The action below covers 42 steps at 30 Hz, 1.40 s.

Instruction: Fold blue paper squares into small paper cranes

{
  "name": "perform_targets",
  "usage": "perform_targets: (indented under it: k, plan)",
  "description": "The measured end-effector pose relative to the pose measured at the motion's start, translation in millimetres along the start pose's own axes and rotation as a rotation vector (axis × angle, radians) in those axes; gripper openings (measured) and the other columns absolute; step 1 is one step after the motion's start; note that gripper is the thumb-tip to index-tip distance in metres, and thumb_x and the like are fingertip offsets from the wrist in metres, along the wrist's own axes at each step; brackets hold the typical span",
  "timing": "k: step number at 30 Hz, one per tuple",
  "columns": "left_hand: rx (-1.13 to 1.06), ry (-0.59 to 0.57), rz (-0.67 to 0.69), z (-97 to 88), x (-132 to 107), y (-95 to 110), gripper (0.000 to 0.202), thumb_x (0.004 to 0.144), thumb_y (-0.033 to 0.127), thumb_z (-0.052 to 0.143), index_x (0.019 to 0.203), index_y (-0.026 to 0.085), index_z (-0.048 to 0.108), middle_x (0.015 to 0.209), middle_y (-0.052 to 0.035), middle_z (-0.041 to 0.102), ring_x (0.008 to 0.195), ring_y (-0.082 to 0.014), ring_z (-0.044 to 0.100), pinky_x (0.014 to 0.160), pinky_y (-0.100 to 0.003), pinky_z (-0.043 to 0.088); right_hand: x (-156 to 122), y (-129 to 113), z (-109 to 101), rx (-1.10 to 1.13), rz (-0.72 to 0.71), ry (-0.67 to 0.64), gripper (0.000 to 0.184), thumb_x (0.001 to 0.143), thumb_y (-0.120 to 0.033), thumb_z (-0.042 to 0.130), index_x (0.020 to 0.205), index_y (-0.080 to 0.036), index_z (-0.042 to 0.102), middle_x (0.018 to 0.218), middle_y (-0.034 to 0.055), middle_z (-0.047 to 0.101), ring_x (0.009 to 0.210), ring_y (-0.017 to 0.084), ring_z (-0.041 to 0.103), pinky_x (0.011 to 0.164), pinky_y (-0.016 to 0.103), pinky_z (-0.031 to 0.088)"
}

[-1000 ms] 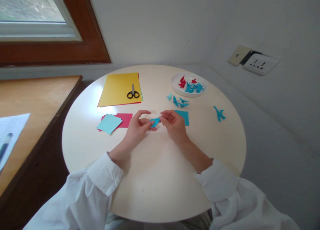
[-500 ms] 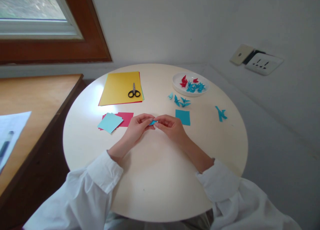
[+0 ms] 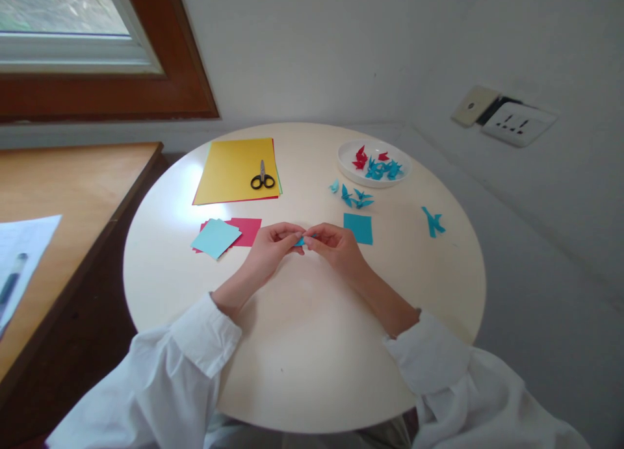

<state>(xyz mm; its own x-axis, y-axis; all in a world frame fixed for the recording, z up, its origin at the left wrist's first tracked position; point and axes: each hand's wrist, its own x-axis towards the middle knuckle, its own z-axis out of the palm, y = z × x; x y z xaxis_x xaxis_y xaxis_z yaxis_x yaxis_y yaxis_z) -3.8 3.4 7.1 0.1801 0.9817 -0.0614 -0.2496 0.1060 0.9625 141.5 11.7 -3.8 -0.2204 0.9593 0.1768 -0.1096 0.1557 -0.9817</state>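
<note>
A: Where the white sleeves (image 3: pixel 205 338) end over the near rim of the table (image 3: pixel 302 371), what are the hands doing?

B: The left hand (image 3: pixel 270 244) and right hand (image 3: pixel 336 247) meet fingertip to fingertip at mid-table; both pinch one small blue paper (image 3: pixel 301 241), held low over the top; the fingers hide most of it, so I cannot tell how far it is folded.

A: Any risk in that hold?

B: I'd judge so; the piece is tiny, and a slip of either pinch could skew a crease or tear it; too hard a squeeze could crush it.

A: And close around them?

B: A blue square (image 3: pixel 357 229) lies just right of the right hand; left of the left hand a pale square (image 3: pixel 215 238) overlaps red paper (image 3: pixel 246 231); a wrist swept sideways could push these loose sheets about.

A: Farther off?

B: Folded blue figures (image 3: pixel 355 197) sit beside a white dish (image 3: pixel 345 166) holding red and blue ones; a lone figure (image 3: pixel 431 222) lies apart on the right; scissors (image 3: pixel 262 177) rest on a yellow sheet (image 3: pixel 229 176) at the far left; the figures look light, so a nudge could scatter them; a socket (image 3: pixel 517 124) sits on the wall beyond.
</note>
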Motion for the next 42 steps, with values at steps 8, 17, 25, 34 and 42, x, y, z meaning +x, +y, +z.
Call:
perform_targets:
  k: [8, 17, 25, 34, 42]
  plan:
    - [0.041, 0.003, 0.025, -0.3, 0.7, -1.6, 0.009, 0.068, 0.022, 0.067, 0.073, 0.014, 0.068, 0.073, -0.0024, 0.065, 0.06, -0.0094, 0.058, 0.06, -0.024, 0.047, -0.1, 1.8, 0.8, 0.034, 0.037, 0.0, 0.017, 0.061, -0.031, 0.072, 0.07, -0.019, 0.064, 0.065, -0.0013, 0.066, 0.06, 0.012, 0.06, 0.061, 0.026, 0.049]
    - [0.111, -0.018, 0.05, -1.8, 0.5, -4.0, 0.011, 0.07, 0.024, 0.066, 0.075, 0.014, 0.068, 0.072, -0.0021, 0.066, 0.059, -0.0097, 0.058, 0.059, -0.024, 0.047, 0.6, -0.7, 2.1, -0.016, -0.017, 0.041, 0.013, 0.063, -0.029, 0.07, 0.064, -0.019, 0.062, 0.06, -0.0023, 0.062, 0.056, 0.01, 0.055, 0.055, 0.023, 0.045]
    - [0.035, -0.032, 0.081, -1.2, -1.3, -2.3, 0.013, 0.07, 0.026, 0.067, 0.078, 0.015, 0.064, 0.072, -0.0008, 0.065, 0.062, -0.0105, 0.061, 0.065, -0.026, 0.051, 1.3, -0.8, 1.9, -0.044, -0.029, 0.088, 0.014, 0.062, -0.029, 0.069, 0.063, -0.018, 0.061, 0.06, -0.0023, 0.061, 0.056, 0.01, 0.054, 0.054, 0.024, 0.045]
    - [0.121, 0.034, 0.136, 3.7, -4.0, 0.9, 0.018, 0.064, 0.025, 0.074, 0.076, 0.016, 0.064, 0.069, 0.0002, 0.066, 0.066, -0.013, 0.065, 0.068, -0.027, 0.052, 2.7, 1.0, 1.0, -0.042, -0.057, 0.207, 0.011, 0.062, -0.027, 0.068, 0.063, -0.018, 0.061, 0.059, -0.0023, 0.06, 0.056, 0.01, 0.053, 0.054, 0.024, 0.045]
    - [0.161, 0.097, 0.155, 6.4, -5.9, 4.2, 0.013, 0.064, 0.023, 0.072, 0.069, 0.014, 0.065, 0.067, -0.0017, 0.067, 0.065, -0.0153, 0.065, 0.065, -0.028, 0.052, 1.8, 2.0, 1.7, -0.069, -0.09, 0.186, 0.01, 0.066, -0.027, 0.066, 0.064, -0.019, 0.06, 0.059, -0.0026, 0.058, 0.056, 0.011, 0.053, 0.056, 0.025, 0.046]
